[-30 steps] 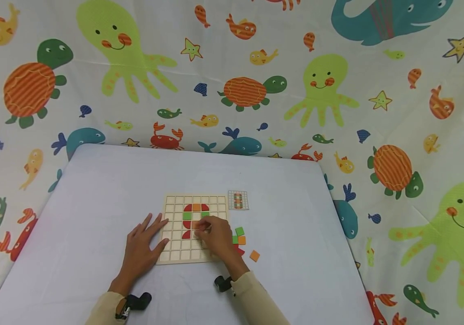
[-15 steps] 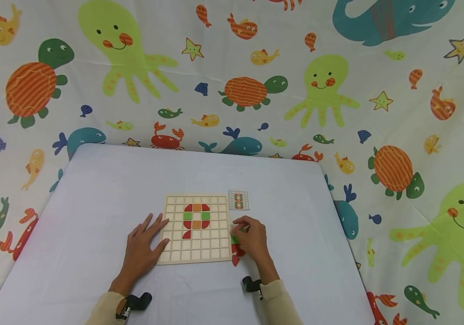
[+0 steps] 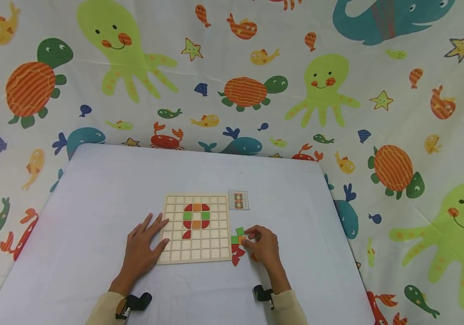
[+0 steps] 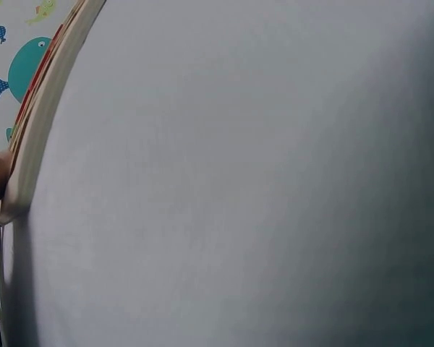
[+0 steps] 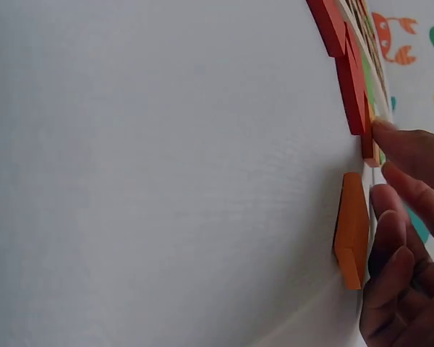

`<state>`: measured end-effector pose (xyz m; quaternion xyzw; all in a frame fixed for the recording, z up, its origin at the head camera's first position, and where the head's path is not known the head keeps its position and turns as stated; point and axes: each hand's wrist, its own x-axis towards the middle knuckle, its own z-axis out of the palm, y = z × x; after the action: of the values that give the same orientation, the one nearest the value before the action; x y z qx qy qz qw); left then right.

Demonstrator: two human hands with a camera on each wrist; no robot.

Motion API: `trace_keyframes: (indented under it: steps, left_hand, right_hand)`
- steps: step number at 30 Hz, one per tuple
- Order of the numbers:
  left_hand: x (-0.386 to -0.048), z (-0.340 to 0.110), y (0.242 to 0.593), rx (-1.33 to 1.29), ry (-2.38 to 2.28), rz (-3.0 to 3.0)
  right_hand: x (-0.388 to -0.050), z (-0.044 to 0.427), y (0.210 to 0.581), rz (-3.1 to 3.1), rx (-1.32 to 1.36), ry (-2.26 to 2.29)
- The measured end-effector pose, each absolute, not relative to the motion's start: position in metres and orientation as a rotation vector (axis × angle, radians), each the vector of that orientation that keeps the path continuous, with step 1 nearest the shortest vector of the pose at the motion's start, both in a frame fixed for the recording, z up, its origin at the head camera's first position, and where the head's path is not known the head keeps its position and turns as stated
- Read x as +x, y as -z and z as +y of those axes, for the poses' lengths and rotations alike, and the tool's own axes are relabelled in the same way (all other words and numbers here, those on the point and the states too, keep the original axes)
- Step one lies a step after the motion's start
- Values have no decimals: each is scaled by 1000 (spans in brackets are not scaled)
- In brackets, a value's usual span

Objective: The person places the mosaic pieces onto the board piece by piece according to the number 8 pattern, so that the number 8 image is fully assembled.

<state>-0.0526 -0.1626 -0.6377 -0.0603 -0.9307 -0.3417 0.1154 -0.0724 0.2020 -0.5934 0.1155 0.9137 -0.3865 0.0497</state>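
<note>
The left hand [image 3: 141, 246] lies with spread fingers on the left edge of a wooden grid board [image 3: 175, 256]; the left wrist view shows its fingertips at the board's side [image 4: 40, 144]. Red, orange and green pieces form a ring on the board, with one red piece [image 3: 187, 234] below its left side. Right of the board, the right hand [image 3: 265, 247] pinches an orange tile [image 3: 241, 240] between thumb and index finger, beside a green tile [image 3: 235, 239]. In the right wrist view, the thumb touches that tile's end [image 5: 369, 148].
A small patterned card [image 3: 238, 200] lies at the board's upper right. Another green tile [image 3: 240, 231] and several red pieces [image 3: 236, 260] lie by the board's right edge. A second orange tile [image 3: 254, 257] is partly under the right hand. Behind the table hangs a sea-animal cloth [image 3: 256, 58].
The right hand has moved from the board to the loose pieces, then slightly right and down. A red piece now completes the ring's lower right corner. The left hand has stayed put.
</note>
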Motion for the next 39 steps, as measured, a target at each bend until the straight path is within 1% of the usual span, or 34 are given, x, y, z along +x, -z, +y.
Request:
trace_keyframes:
  steps: [13, 24, 33, 39]
  left_hand:
    - [-51, -163, 640, -177, 995, -2711]
    - [-52, -163, 640, -178, 980, -2701]
    - [-51, -163, 639, -180, 984, -2707]
    - [-51, -162, 636, -182, 978, -2704]
  right_hand:
    - [-66, 203, 590, 2796, 313, 1081]
    - [-65, 200, 593, 2801, 296, 1136]
    - [-62, 191, 596, 2809, 297, 1384]
    - [-61, 170, 596, 2821, 171, 1524]
